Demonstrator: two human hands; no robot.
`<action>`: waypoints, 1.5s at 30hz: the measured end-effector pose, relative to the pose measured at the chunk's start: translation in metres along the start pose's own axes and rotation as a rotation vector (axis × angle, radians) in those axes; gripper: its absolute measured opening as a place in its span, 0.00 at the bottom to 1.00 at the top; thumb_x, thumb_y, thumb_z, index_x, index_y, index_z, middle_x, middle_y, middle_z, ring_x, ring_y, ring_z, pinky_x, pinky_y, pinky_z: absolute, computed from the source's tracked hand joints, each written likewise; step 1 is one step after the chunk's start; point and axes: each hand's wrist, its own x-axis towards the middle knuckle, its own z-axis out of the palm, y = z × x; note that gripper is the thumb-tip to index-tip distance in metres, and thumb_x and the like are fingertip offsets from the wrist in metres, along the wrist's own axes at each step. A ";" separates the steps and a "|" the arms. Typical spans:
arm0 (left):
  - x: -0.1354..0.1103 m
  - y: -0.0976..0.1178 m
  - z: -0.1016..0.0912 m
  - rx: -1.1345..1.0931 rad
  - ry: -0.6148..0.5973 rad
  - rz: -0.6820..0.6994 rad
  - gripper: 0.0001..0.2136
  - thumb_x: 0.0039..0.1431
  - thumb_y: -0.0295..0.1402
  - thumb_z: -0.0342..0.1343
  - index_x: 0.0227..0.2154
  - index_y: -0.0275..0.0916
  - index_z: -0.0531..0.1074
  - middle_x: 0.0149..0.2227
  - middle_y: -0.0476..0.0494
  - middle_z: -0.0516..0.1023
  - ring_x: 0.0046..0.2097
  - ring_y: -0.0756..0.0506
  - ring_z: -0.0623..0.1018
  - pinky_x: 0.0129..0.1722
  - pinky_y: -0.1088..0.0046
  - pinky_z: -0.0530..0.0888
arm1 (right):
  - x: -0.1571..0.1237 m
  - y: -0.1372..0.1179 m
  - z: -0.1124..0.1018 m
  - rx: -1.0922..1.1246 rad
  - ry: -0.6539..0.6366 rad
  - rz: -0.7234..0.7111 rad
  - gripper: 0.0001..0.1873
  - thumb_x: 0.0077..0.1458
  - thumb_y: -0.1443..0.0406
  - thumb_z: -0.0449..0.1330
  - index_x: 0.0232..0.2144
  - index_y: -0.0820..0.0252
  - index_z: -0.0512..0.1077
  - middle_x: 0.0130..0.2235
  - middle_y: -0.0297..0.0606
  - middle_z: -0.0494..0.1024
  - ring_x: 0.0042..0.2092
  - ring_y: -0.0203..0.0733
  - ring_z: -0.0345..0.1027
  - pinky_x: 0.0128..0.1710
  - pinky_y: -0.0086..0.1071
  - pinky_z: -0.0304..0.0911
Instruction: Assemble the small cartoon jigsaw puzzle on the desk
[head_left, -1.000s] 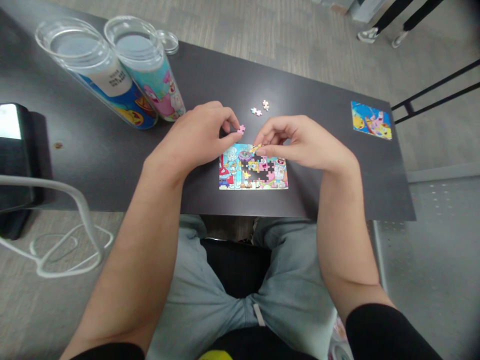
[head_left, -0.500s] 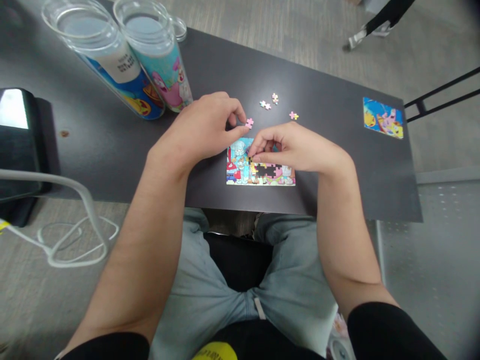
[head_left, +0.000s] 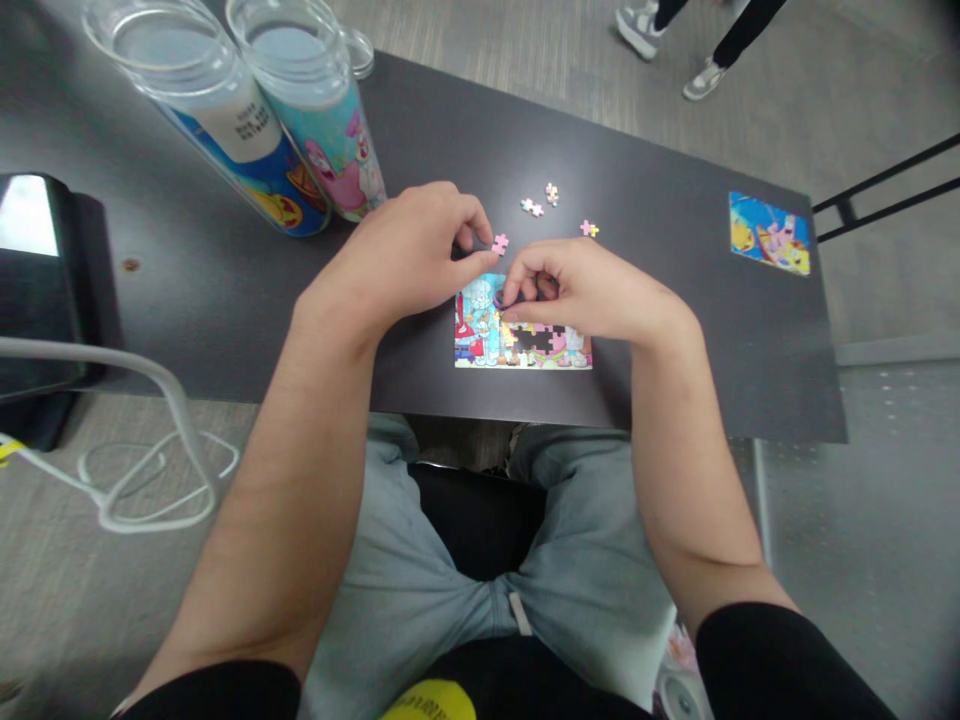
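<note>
On the dark table lies a partly assembled cartoon jigsaw puzzle, with a dark gap in its lower middle. My right hand is over its upper part, thumb and fingers pinched on a small puzzle piece at the puzzle's surface; the fingers partly hide it. Just above the puzzle's upper left edge, my left hand has thumb and forefinger closed on a pink puzzle piece. Beyond the hands lie loose puzzle pieces, another piece and a pink-and-yellow one.
Two clear cylindrical jars with cartoon prints stand at the left, a round lid behind them. A cartoon picture card lies at the right. A black device and a white cable are far left. A person's shoes show beyond the table.
The right fingertips have shifted very slightly up over the puzzle. My left hand keeps its pinch with hardly any movement. Behind the table, a second shoe of the passing person has come into view.
</note>
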 end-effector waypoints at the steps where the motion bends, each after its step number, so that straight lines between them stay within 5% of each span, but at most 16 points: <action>1: 0.000 0.000 0.000 0.001 0.000 0.001 0.13 0.77 0.49 0.69 0.57 0.56 0.92 0.53 0.40 0.91 0.64 0.27 0.86 0.61 0.43 0.86 | 0.000 0.001 0.000 -0.005 -0.002 -0.005 0.14 0.63 0.58 0.88 0.39 0.48 0.86 0.33 0.31 0.80 0.40 0.46 0.76 0.42 0.42 0.70; 7: -0.001 0.002 -0.002 0.016 -0.001 0.015 0.11 0.75 0.45 0.72 0.55 0.53 0.90 0.54 0.40 0.90 0.62 0.28 0.87 0.60 0.47 0.85 | -0.008 0.004 -0.012 0.001 0.078 0.013 0.16 0.68 0.50 0.86 0.41 0.47 0.86 0.34 0.33 0.80 0.40 0.48 0.74 0.43 0.45 0.72; 15: -0.007 0.012 0.001 0.020 -0.027 0.054 0.26 0.64 0.46 0.84 0.61 0.48 0.85 0.64 0.36 0.85 0.57 0.31 0.88 0.56 0.52 0.83 | -0.021 0.050 -0.056 -0.111 0.591 0.116 0.11 0.71 0.53 0.80 0.45 0.48 0.86 0.40 0.39 0.86 0.44 0.55 0.79 0.50 0.50 0.76; 18: -0.007 0.012 0.001 0.049 -0.058 0.036 0.28 0.64 0.49 0.84 0.62 0.47 0.84 0.64 0.37 0.83 0.53 0.32 0.87 0.53 0.54 0.82 | -0.015 0.065 -0.060 -0.134 0.688 0.157 0.09 0.70 0.55 0.79 0.45 0.48 0.85 0.43 0.40 0.87 0.45 0.55 0.80 0.52 0.50 0.76; 26: -0.006 0.001 0.001 0.101 -0.028 0.035 0.20 0.79 0.47 0.68 0.65 0.45 0.84 0.64 0.34 0.83 0.52 0.33 0.87 0.56 0.51 0.83 | -0.001 0.075 -0.052 -0.183 0.593 0.213 0.09 0.66 0.62 0.82 0.45 0.51 0.87 0.50 0.44 0.89 0.44 0.53 0.81 0.61 0.57 0.80; 32: -0.007 -0.002 0.004 0.100 -0.003 0.052 0.20 0.81 0.47 0.65 0.66 0.45 0.84 0.65 0.33 0.84 0.56 0.31 0.88 0.59 0.49 0.84 | 0.003 0.071 -0.050 -0.231 0.581 0.223 0.09 0.65 0.64 0.84 0.39 0.51 0.88 0.52 0.45 0.88 0.43 0.52 0.83 0.66 0.60 0.81; 36: -0.007 -0.004 0.005 0.099 0.015 0.059 0.18 0.81 0.47 0.65 0.64 0.47 0.85 0.64 0.35 0.85 0.54 0.33 0.87 0.58 0.51 0.84 | 0.002 0.068 -0.048 -0.103 0.535 0.242 0.11 0.64 0.63 0.84 0.37 0.48 0.85 0.41 0.39 0.91 0.45 0.56 0.86 0.62 0.57 0.84; 45: -0.003 -0.001 0.002 0.103 -0.007 0.045 0.18 0.80 0.47 0.66 0.64 0.45 0.85 0.64 0.34 0.84 0.54 0.33 0.87 0.59 0.51 0.83 | -0.005 0.068 -0.045 0.120 0.440 0.075 0.13 0.64 0.58 0.82 0.48 0.49 0.86 0.42 0.35 0.89 0.44 0.49 0.83 0.55 0.49 0.82</action>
